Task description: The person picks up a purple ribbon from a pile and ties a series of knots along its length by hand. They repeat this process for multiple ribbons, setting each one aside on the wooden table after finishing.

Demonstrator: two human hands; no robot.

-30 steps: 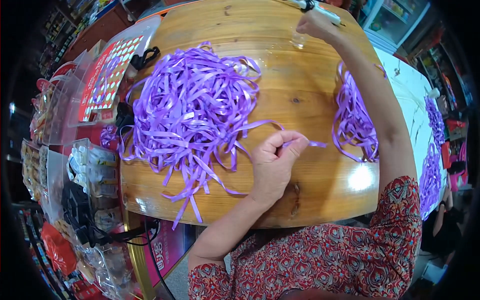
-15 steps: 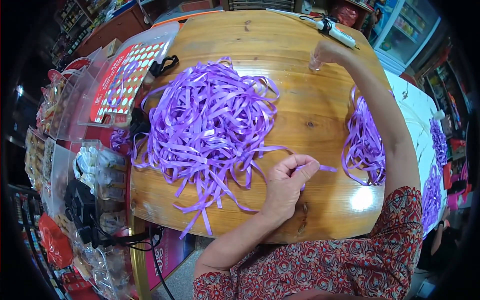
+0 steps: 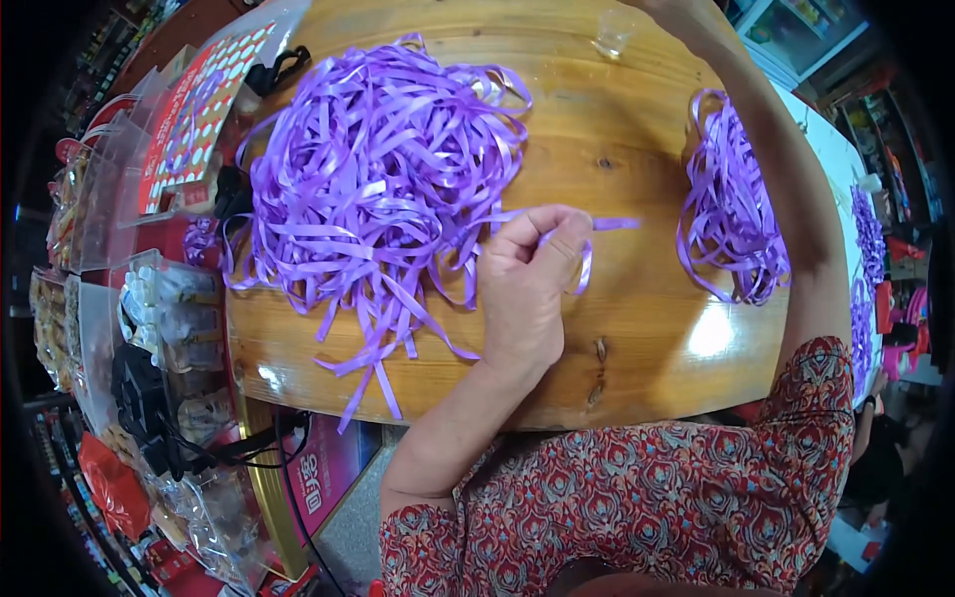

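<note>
My left hand [image 3: 527, 284] is closed in a pinch on a purple ribbon [image 3: 617, 224], its short end sticking out to the right past my thumb. From the other side of that hand the ribbon runs back to a large tangled heap of purple ribbons [image 3: 383, 169] on the wooden table. Reaching across to the far side, my right hand [image 3: 671, 8] is mostly cut off by the upper edge, so its fingers are hidden. Just left of it and nearer to me stands a small clear cup [image 3: 615, 38]. Under my right forearm lies a smaller bundle of purple ribbons [image 3: 731, 204].
The wooden table [image 3: 617, 289] has a curved near edge. Clear plastic boxes [image 3: 184, 323] of packaged goods, a red-and-white dotted sheet [image 3: 204, 114] and black cables line the left side. More purple ribbons [image 3: 867, 239] hang or lie on a white marbled surface at the right.
The whole view has tilted, shifting the scene upward. My right hand has moved from the clear cup to farther away, leaving it standing. My left hand keeps its pinch on the ribbon.
</note>
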